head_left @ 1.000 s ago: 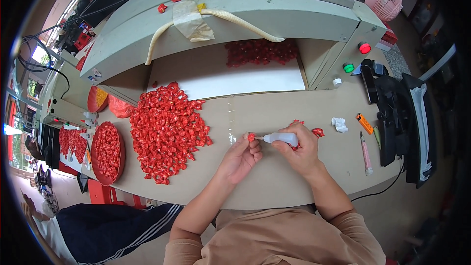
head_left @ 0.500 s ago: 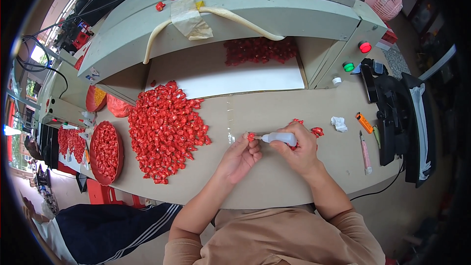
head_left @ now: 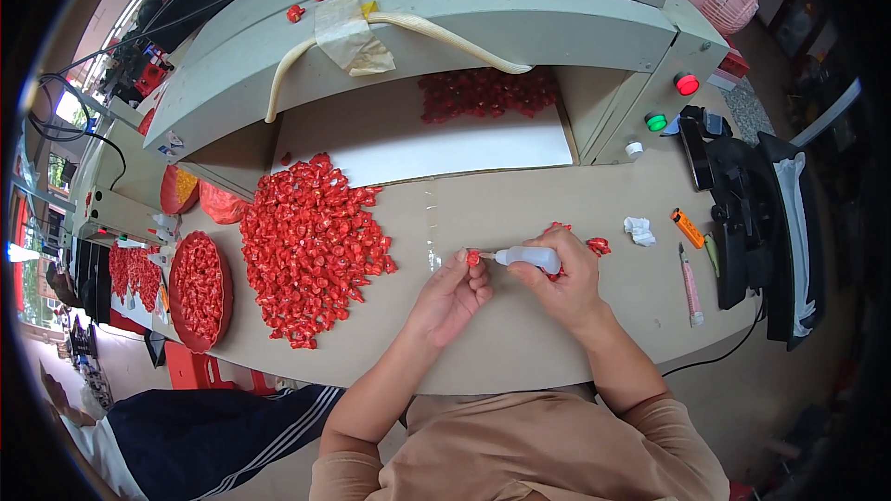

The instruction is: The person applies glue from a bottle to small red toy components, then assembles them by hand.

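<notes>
Between thumb and fingertips my left hand [head_left: 450, 297] pinches a small red plastic piece [head_left: 473, 258]. My right hand [head_left: 568, 283] is wrapped round a translucent squeeze bottle [head_left: 529, 259] held sideways. Its thin nozzle tip meets the red piece or sits right against it; I cannot tell which. A few more red pieces [head_left: 598, 246] lie just beyond my right hand, partly hidden by it. To the left, a large heap of the same red pieces [head_left: 314, 255] spreads over the table [head_left: 501, 353].
A grey machine housing [head_left: 520, 14] with a wide opening spans the back, red pieces inside it. A red bowl [head_left: 228, 301] of pieces stands at left. Crumpled tissue [head_left: 639, 230], an orange lighter [head_left: 687, 229], a pink cutter [head_left: 690, 288] and a black stand [head_left: 738, 223] lie right.
My hands keep nearly the same pose, with the nozzle still at the red piece. The view has shifted slightly. At the top right, another person's hands have moved.
</notes>
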`<act>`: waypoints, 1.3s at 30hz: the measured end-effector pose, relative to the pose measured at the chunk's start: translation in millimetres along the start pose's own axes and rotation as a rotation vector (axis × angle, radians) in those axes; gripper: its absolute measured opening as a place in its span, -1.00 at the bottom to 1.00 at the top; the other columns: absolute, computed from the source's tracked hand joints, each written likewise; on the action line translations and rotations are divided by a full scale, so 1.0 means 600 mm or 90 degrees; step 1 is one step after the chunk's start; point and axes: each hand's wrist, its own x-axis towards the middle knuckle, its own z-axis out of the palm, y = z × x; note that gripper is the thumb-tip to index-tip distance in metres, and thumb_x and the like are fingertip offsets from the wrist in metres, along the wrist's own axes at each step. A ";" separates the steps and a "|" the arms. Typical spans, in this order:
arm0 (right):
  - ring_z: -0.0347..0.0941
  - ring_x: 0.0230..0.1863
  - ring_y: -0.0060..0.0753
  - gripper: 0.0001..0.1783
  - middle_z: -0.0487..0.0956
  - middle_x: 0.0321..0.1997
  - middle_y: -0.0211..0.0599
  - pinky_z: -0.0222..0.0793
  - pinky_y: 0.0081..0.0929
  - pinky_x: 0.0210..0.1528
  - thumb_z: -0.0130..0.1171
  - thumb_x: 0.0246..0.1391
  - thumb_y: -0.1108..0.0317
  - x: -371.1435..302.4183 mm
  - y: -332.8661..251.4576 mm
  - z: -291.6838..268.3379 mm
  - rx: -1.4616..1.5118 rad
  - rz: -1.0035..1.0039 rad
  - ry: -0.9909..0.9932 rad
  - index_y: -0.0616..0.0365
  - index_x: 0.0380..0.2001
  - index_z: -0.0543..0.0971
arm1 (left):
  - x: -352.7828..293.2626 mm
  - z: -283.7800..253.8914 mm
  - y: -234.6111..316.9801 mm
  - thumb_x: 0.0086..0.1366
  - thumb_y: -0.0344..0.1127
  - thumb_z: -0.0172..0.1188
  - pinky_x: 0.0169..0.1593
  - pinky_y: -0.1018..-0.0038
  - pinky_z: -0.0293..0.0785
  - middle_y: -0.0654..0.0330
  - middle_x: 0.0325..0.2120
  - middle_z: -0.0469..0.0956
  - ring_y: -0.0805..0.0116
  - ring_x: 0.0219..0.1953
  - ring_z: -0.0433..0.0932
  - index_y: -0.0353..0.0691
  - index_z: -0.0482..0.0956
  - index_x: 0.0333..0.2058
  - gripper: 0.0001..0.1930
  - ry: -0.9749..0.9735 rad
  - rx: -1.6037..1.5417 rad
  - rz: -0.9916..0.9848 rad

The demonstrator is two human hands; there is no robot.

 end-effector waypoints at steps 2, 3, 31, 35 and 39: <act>0.46 -0.50 -0.32 -0.66 0.52 -0.49 -0.29 0.35 -0.42 -0.49 0.49 -0.18 0.26 0.000 0.000 0.000 -0.001 -0.008 0.004 0.15 -0.42 0.52 | 0.000 -0.001 0.000 0.45 -0.18 -0.03 -0.26 0.54 0.37 0.34 -0.47 0.37 0.53 -0.41 0.32 -0.18 0.45 -0.25 -0.80 -0.001 0.004 0.004; 0.45 -0.51 -0.31 -0.66 0.51 -0.50 -0.29 0.34 -0.42 -0.50 0.49 -0.18 0.26 0.001 0.000 0.000 -0.001 -0.016 0.008 0.15 -0.43 0.52 | 0.000 -0.001 0.000 0.45 -0.18 -0.02 -0.26 0.54 0.38 0.35 -0.46 0.37 0.53 -0.41 0.32 -0.17 0.45 -0.25 -0.80 0.005 0.014 0.006; 0.39 -0.55 -0.29 -0.63 0.47 -0.54 -0.28 0.28 -0.41 -0.52 0.51 -0.22 0.27 0.005 0.003 -0.001 -0.040 -0.055 0.031 0.18 -0.46 0.50 | -0.002 -0.003 0.012 0.38 -0.26 0.08 -0.15 0.48 0.46 0.30 -0.29 0.51 0.48 -0.22 0.46 -0.14 0.43 -0.10 -0.82 0.021 0.002 0.045; 0.39 -0.55 -0.29 -0.63 0.47 -0.55 -0.27 0.27 -0.41 -0.53 0.51 -0.22 0.27 0.004 0.003 -0.002 -0.043 -0.055 0.020 0.17 -0.46 0.50 | -0.002 -0.004 0.013 0.37 -0.30 0.10 -0.15 0.47 0.46 0.29 -0.29 0.52 0.47 -0.22 0.47 -0.13 0.44 -0.10 -0.82 0.020 -0.015 0.037; 0.40 -0.55 -0.29 -0.64 0.46 -0.56 -0.28 0.27 -0.39 -0.53 0.50 -0.22 0.27 0.004 0.001 -0.002 -0.042 -0.052 0.016 0.17 -0.47 0.50 | -0.002 -0.006 0.013 0.34 -0.33 0.11 -0.16 0.47 0.46 0.28 -0.28 0.53 0.45 -0.20 0.47 -0.12 0.43 -0.09 -0.81 0.015 -0.028 0.044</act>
